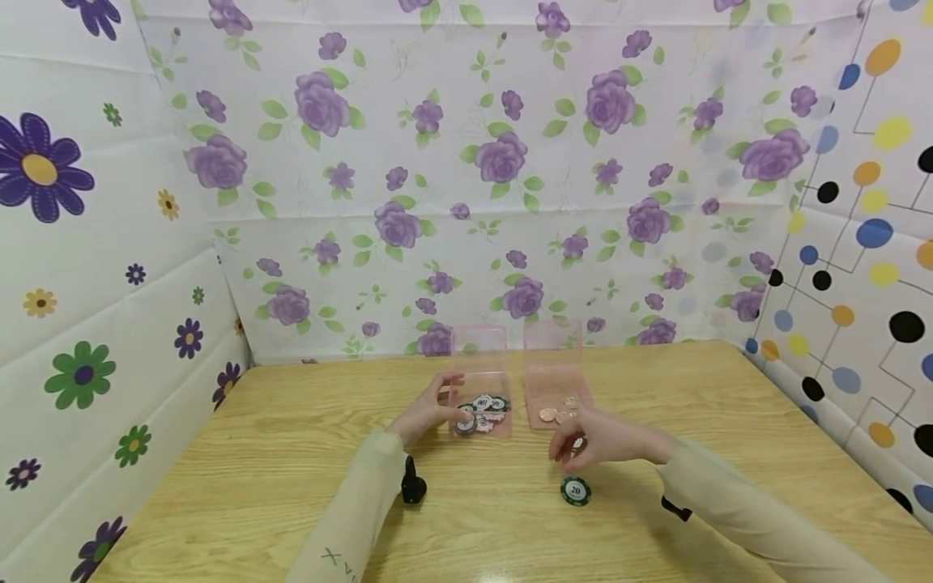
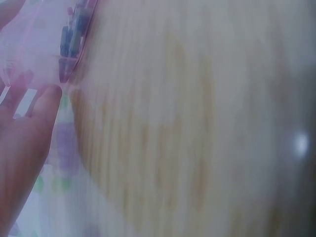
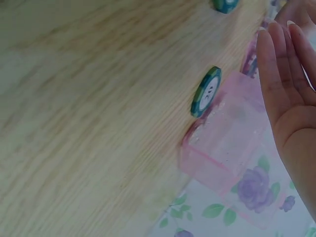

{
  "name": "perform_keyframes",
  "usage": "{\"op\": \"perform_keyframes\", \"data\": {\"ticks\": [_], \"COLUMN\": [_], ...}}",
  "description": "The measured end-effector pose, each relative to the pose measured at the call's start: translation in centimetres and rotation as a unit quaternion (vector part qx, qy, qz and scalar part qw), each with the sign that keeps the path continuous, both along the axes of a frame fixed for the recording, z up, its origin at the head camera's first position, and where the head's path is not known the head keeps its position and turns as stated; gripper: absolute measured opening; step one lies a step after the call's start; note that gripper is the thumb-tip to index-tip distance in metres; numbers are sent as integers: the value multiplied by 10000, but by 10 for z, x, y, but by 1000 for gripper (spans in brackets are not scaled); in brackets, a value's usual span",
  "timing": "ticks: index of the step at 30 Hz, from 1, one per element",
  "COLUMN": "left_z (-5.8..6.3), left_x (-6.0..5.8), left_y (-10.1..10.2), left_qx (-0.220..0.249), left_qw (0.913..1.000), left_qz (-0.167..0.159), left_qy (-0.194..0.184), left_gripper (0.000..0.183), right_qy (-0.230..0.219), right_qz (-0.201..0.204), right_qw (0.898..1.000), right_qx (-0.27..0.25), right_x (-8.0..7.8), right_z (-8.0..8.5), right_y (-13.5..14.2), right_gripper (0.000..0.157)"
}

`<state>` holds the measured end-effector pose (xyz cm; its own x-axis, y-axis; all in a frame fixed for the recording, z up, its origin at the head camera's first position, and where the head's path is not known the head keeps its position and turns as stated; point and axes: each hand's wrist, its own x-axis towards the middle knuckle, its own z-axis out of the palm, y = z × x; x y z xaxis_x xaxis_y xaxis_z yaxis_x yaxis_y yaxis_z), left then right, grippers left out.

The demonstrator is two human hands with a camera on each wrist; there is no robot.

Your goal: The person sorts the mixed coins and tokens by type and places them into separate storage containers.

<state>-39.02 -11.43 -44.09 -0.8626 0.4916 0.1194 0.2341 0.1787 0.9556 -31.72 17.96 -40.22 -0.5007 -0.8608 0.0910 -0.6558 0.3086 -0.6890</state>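
Observation:
A clear pink plastic box with its lid raised holds several poker chips. My left hand holds this box at its left side, with the thumb near the front and the fingers farther back. To the right stands a second pink box, also with its lid up, containing several coins. In front of it my right hand hovers over the table, its fingers extended and holding nothing in the right wrist view. A green-edged poker chip lies close to the coin box, partly hidden by that hand in the head view.
Nearer the person, a green poker chip marked 20 lies on the wooden table. Flower-patterned cloth rises behind both boxes, close to their raised lids. A dotted cloth hangs along the right side.

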Motion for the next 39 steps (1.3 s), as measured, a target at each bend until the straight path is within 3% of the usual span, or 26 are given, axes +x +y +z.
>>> {"op": "perform_keyframes", "data": {"ticks": [17,29,39], "left_z": [-1,0,-1], "left_x": [0,1,-1], "left_y": [0,0,1], "left_qx": [14,8,-2], "left_qw": [10000,9999,10000], "left_qz": [4,76,-19], "left_qy": [-65,-136,34], "left_gripper": [69,66,66], "right_qy": [-629,-148,249], "right_qz": [121,-50,-9], "right_qw": [9979,9995,9994], "right_qx": [116,291,227], "right_x": [10,13,16], "right_z": [-9,-16,-13], "right_y": [13,17,12], "right_gripper": [28,36,33]}}
